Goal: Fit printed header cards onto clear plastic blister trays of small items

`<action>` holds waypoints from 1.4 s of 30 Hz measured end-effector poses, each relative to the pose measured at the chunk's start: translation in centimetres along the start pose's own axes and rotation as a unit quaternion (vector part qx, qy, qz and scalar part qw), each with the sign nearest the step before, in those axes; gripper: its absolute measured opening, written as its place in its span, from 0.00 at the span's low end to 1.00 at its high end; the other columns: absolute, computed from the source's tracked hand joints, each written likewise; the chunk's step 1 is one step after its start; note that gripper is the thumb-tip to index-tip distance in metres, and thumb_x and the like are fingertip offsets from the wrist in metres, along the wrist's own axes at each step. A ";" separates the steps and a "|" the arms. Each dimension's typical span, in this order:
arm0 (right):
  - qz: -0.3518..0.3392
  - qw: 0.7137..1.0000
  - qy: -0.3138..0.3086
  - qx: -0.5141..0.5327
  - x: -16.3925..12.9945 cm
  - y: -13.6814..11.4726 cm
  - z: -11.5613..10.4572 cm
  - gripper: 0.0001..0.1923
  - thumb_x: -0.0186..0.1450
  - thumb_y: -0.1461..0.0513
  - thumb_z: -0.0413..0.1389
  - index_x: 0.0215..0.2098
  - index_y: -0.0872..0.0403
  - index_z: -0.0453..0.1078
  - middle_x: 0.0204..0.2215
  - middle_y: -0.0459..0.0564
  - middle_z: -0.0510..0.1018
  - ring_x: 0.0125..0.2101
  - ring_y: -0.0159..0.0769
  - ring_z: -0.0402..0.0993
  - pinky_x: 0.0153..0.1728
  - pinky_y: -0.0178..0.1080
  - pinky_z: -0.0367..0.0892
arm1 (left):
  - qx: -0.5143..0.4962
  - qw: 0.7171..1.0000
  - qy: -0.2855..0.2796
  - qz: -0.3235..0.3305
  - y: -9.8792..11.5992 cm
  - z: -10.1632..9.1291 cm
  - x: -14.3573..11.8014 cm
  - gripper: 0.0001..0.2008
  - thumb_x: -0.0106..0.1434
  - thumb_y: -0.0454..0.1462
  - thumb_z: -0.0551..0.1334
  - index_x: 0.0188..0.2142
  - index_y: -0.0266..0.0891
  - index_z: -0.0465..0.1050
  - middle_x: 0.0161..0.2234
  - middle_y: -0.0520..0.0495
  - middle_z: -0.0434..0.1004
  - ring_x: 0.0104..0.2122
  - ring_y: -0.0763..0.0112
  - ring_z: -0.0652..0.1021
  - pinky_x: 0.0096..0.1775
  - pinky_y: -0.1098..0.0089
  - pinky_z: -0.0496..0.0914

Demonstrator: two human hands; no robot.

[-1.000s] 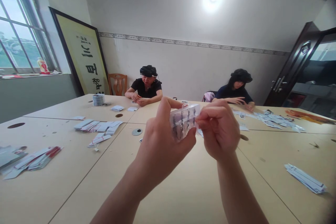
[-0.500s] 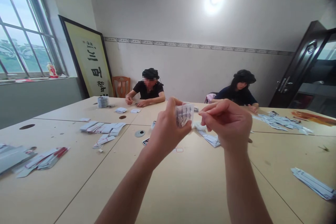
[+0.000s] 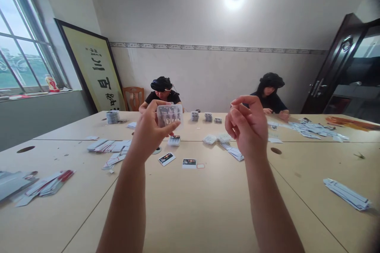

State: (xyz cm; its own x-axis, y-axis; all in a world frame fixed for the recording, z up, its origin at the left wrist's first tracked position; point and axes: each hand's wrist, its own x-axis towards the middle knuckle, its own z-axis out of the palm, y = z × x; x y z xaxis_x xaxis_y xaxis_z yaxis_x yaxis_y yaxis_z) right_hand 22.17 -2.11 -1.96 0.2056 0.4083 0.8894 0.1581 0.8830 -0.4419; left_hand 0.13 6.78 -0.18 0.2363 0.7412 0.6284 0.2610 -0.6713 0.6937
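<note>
Clear plastic forms the small box [image 3: 170, 107] our left hand [image 3: 150, 128] grips between thumb and fingers above the table [image 3: 192, 213], dark pieces [image 3: 173, 115] showing inside; our right hand [image 3: 247, 126], well apart from it, curls its fingers, and we cannot tell whether they pinch anything. Beyond lie two dark-printed cards [image 3: 189, 163], then small stacks [image 3: 208, 118] near the far edge, where two co-workers [image 3: 274, 104] sit before a pale wall [image 3: 202, 75].
</note>
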 end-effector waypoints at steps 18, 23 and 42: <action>0.415 0.671 -0.489 -0.372 -3.9 16.9 0.5 0.22 0.68 0.55 0.61 0.56 0.55 0.68 0.50 0.54 0.77 0.44 0.41 0.77 0.45 0.47 0.75 | 0.104 0.990 0.033 -0.094 -4.3 -3.9 2.1 0.21 0.56 0.34 0.72 0.49 0.40 0.72 0.35 0.48 0.76 0.28 0.66 0.80 0.29 0.60 0.81; 0.414 0.656 -0.494 -0.393 -7.2 20.5 1.6 0.21 0.70 0.56 0.59 0.58 0.55 0.68 0.57 0.56 0.72 0.53 0.46 0.73 0.52 0.53 0.72 | 0.126 0.983 0.025 -0.128 -4.3 -4.4 1.9 0.23 0.58 0.35 0.71 0.51 0.39 0.70 0.37 0.49 0.76 0.25 0.71 0.79 0.29 0.68 0.79; 0.509 0.574 -0.512 -0.387 -7.0 20.6 1.2 0.17 0.71 0.56 0.59 0.54 0.56 0.70 0.50 0.53 0.76 0.45 0.40 0.77 0.45 0.47 0.76 | 0.104 0.951 -0.158 -0.245 -11.8 7.1 4.5 0.13 0.68 0.36 0.64 0.51 0.35 0.70 0.45 0.44 0.74 0.35 0.70 0.77 0.33 0.70 0.76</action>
State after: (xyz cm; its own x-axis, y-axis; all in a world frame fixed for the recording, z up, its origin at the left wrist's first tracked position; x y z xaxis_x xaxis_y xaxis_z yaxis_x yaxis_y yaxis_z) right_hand 22.83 13.56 -17.13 -0.0399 0.8928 -0.4486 0.9221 -0.1400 -0.3606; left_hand 4.72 18.07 -7.99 0.2999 0.9500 0.0872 0.5845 -0.2552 0.7703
